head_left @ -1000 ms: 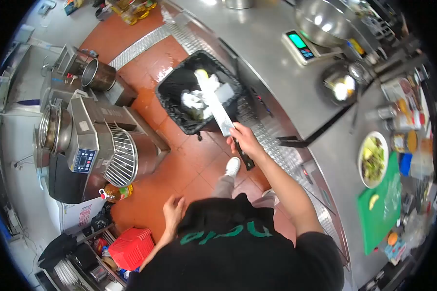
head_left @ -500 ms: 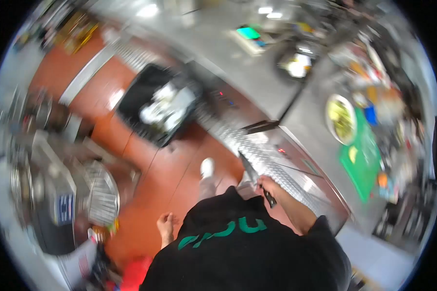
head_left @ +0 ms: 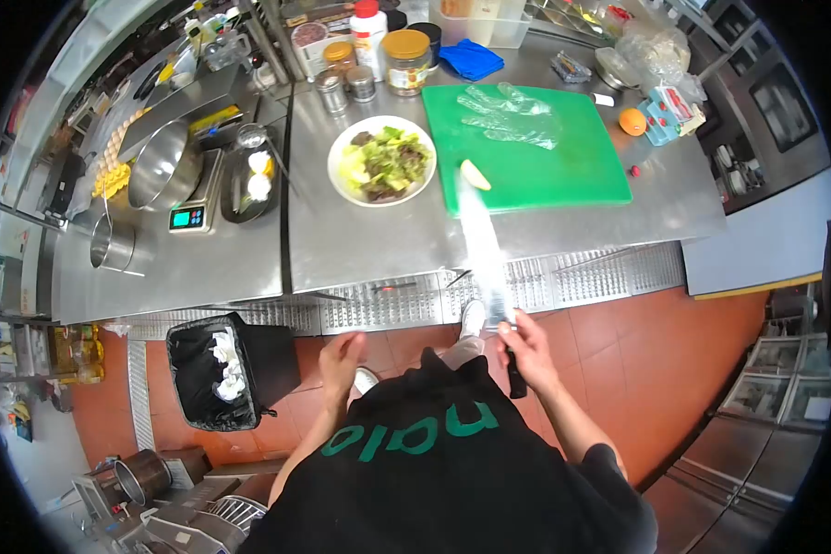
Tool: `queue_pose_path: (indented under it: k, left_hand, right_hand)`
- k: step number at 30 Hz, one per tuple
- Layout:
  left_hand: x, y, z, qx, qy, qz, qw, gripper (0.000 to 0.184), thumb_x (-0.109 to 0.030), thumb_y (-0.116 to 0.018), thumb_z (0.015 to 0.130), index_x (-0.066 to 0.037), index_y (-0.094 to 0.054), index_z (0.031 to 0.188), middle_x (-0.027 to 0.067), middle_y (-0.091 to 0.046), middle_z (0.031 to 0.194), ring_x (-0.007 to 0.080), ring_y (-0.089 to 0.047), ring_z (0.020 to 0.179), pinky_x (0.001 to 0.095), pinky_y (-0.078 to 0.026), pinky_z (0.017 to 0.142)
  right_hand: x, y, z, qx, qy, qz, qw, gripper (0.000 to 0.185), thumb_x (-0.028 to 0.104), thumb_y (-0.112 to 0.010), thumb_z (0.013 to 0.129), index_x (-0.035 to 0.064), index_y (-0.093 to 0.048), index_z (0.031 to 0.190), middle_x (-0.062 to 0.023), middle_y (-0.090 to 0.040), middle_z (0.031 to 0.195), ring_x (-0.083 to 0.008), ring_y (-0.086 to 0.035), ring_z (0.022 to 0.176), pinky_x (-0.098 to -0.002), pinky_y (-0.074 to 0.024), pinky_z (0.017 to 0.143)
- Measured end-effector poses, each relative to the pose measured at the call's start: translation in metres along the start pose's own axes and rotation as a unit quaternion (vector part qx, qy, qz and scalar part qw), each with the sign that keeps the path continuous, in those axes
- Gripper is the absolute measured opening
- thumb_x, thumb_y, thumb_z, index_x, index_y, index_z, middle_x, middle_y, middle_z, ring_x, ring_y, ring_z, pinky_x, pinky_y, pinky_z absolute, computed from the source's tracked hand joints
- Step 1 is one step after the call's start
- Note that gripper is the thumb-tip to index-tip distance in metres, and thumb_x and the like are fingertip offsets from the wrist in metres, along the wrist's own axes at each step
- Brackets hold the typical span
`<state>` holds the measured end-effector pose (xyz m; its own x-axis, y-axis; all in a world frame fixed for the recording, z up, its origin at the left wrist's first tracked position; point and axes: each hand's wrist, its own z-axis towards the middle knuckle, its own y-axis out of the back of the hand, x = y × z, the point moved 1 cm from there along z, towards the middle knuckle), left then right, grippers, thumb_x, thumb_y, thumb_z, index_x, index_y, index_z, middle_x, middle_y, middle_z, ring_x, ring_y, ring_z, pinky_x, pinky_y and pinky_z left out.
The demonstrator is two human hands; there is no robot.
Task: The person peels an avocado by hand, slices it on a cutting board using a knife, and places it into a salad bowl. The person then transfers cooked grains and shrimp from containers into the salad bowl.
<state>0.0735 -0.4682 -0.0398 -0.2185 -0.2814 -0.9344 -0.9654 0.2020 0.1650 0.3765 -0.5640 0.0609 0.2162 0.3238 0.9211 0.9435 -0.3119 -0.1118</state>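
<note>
In my right hand (head_left: pixel 529 351) is a large kitchen knife (head_left: pixel 486 263), held by its black handle. Its broad blade points away from me, and the tip overlaps the near left part of a green cutting board (head_left: pixel 572 171) in view. A pale wedge (head_left: pixel 475 175) of fruit or vegetable lies there on the board, beside the blade tip. Behind it is a crumpled clear plastic glove (head_left: pixel 512 115). My left hand (head_left: pixel 342 362) hangs before my apron, holding nothing, its fingers loosely bent. Left of the board stands a white bowl (head_left: pixel 340 189) of leafy salad.
Jars (head_left: pixel 406 63) and a blue cloth (head_left: pixel 471 59) line the counter's back. To the left are a digital scale (head_left: pixel 194 214), a steel bowl (head_left: pixel 164 175) and a dark pan (head_left: pixel 240 210). A black bin (head_left: pixel 277 355) stands on the floor. An orange (head_left: pixel 632 121) sits right.
My view has turned right, so the counter now lies straight ahead and the bin is at the lower left. The knife remains in my right hand, its blade now pointing towards the board.
</note>
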Motion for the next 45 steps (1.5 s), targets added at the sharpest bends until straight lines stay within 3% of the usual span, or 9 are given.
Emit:
queue_pose_path:
  k: [6, 10, 15, 20, 23, 31, 33, 38, 45]
  left_hand:
    - [-0.111, -0.173, 0.106, -0.004, -0.111, 0.141, 0.984, 0.018, -0.014, -0.067, 0.08, -0.004, -0.066, 0.094, 0.0087, -0.068, 0.08, 0.0142, -0.064, 0.076, 0.0261, -0.049, 0.067]
    - [-0.133, -0.247, 0.178, -0.135, -0.111, 0.146, 0.974, 0.029, -0.015, -0.071, 0.075, 0.003, -0.064, 0.096, 0.0134, -0.066, 0.078, 0.0206, -0.064, 0.068, 0.0318, -0.049, 0.064]
    - [-0.138, -0.274, 0.216, -0.197, -0.131, 0.276, 0.932, 0.036, -0.018, -0.076, 0.069, 0.001, -0.063, 0.096, 0.013, -0.061, 0.079, 0.0257, -0.059, 0.066, 0.0379, -0.047, 0.063]
    - [-0.133, -0.272, 0.236, -0.166, -0.14, 0.293, 0.931, 0.023, -0.015, -0.076, 0.067, -0.001, -0.063, 0.08, 0.0126, -0.06, 0.075, 0.0276, -0.057, 0.067, 0.0404, -0.045, 0.063]
    - [-0.144, -0.271, 0.234, -0.124, -0.206, 0.271, 0.932, 0.021, -0.013, -0.075, 0.067, -0.001, -0.062, 0.077, 0.0122, -0.06, 0.073, 0.0272, -0.057, 0.068, 0.04, -0.045, 0.064]
    - [-0.181, -0.28, 0.237, -0.069, -0.165, 0.165, 0.97, 0.019, -0.005, -0.07, 0.07, -0.002, -0.058, 0.085, 0.0109, -0.061, 0.074, 0.0269, -0.058, 0.07, 0.0381, -0.047, 0.062]
    - [-0.194, -0.28, 0.247, -0.06, -0.394, 0.339, 0.852, 0.018, -0.003, -0.066, 0.072, -0.003, -0.057, 0.087, 0.0102, -0.06, 0.076, 0.0279, -0.057, 0.071, 0.0399, -0.047, 0.062]
    - [-0.202, -0.288, 0.265, -0.011, -0.513, 0.465, 0.721, 0.019, -0.004, -0.063, 0.071, -0.006, -0.054, 0.088, 0.0065, -0.058, 0.086, 0.0251, -0.055, 0.076, 0.0358, -0.046, 0.067]
    - [-0.204, -0.306, 0.22, 0.037, -0.483, 0.495, 0.721, 0.035, -0.01, -0.067, 0.068, -0.006, -0.057, 0.102, 0.0105, -0.056, 0.099, 0.0262, -0.054, 0.09, 0.0371, -0.046, 0.073]
  right_hand:
    - [0.014, 0.131, 0.035, -0.136, 0.001, 0.045, 0.99, 0.014, 0.016, -0.052, 0.092, 0.0048, -0.053, 0.1, -0.0008, -0.048, 0.064, -0.0086, -0.046, 0.048, -0.022, -0.0408, 0.045]
    - [0.031, 0.167, 0.057, -0.115, -0.015, 0.053, 0.992, 0.016, 0.016, -0.053, 0.092, 0.0045, -0.053, 0.104, -0.0012, -0.049, 0.064, -0.0086, -0.045, 0.047, -0.0221, -0.0403, 0.044]
    - [0.034, 0.166, 0.072, -0.101, -0.041, 0.085, 0.99, 0.017, 0.014, -0.054, 0.092, 0.005, -0.054, 0.106, -0.0015, -0.051, 0.065, -0.0084, -0.046, 0.048, -0.0219, -0.0393, 0.044]
    - [0.044, 0.149, 0.075, -0.117, -0.041, 0.094, 0.988, 0.018, 0.013, -0.054, 0.092, 0.0041, -0.054, 0.108, -0.0013, -0.051, 0.066, -0.0081, -0.046, 0.05, -0.0211, -0.0379, 0.046]
    - [0.055, 0.146, 0.087, -0.12, -0.043, 0.095, 0.987, 0.021, 0.013, -0.054, 0.092, 0.0027, -0.053, 0.11, -0.0012, -0.051, 0.066, -0.0083, -0.046, 0.05, -0.021, -0.0375, 0.047]
    - [0.069, 0.177, 0.122, -0.048, -0.069, 0.074, 0.994, 0.024, 0.014, -0.054, 0.091, 0.0018, -0.052, 0.112, -0.0014, -0.05, 0.064, -0.0086, -0.047, 0.049, -0.0225, -0.0366, 0.043]
    - [0.074, 0.194, 0.133, -0.01, -0.087, 0.038, 0.995, 0.028, 0.015, -0.055, 0.091, 0.0009, -0.051, 0.115, -0.0017, -0.051, 0.065, -0.0085, -0.047, 0.048, -0.0224, -0.0366, 0.042]
    - [0.071, 0.233, 0.176, 0.09, -0.153, -0.125, 0.976, 0.038, 0.018, -0.057, 0.09, -0.0004, -0.048, 0.122, -0.0021, -0.052, 0.064, -0.0082, -0.047, 0.049, -0.0231, -0.038, 0.042]
    - [0.089, 0.27, 0.251, 0.011, -0.018, -0.251, 0.968, 0.038, 0.016, -0.056, 0.09, -0.002, -0.049, 0.122, -0.0013, -0.05, 0.06, -0.0082, -0.045, 0.048, -0.0236, -0.0386, 0.043]
